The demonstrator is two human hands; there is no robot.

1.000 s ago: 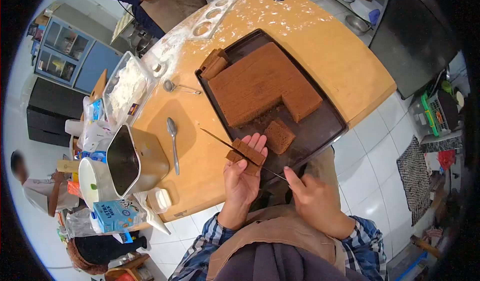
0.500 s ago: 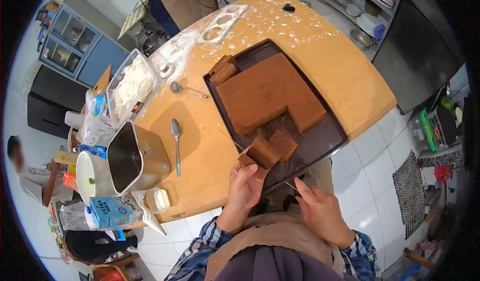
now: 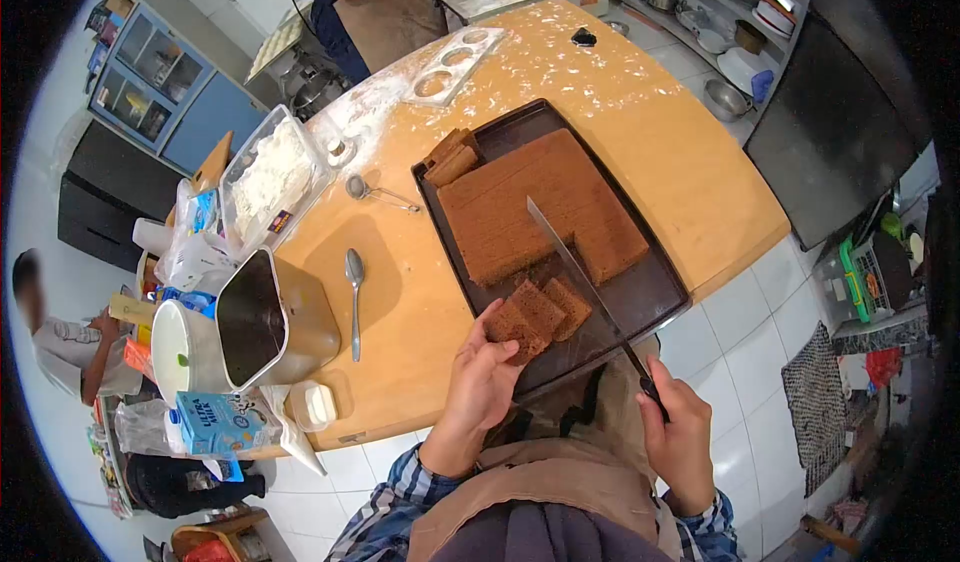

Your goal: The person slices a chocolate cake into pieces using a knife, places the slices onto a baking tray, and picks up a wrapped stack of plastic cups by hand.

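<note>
A large brown sponge cake (image 3: pixel 530 197) with a notch in its near side lies on a dark baking tray (image 3: pixel 610 330). Several cut slices (image 3: pixel 545 314) lean together at the tray's near edge. My left hand (image 3: pixel 478 380) has its thumb and fingers around the nearest cake slice (image 3: pixel 515 334). In my right hand (image 3: pixel 682 440) is the black handle of a long knife (image 3: pixel 588 277). Its blade points up and left over the notch and the large cake; whether it touches the cake I cannot tell. More cut strips (image 3: pixel 452 158) sit at the tray's far left corner.
Left of the tray are a spoon (image 3: pixel 354 297), a small strainer (image 3: pixel 375 192), a tub of flour (image 3: pixel 265 177), a deep metal tin (image 3: pixel 310 317) and a milk carton (image 3: pixel 225 424). A floury cutter board (image 3: pixel 455 65) lies farther back. One person (image 3: pixel 400 12) stands across the table, another (image 3: pixel 80 347) at left.
My right hand has moved right and turned the knife, so the blade now points away over the cake. The slice in my left hand has come to rest against the other slices.
</note>
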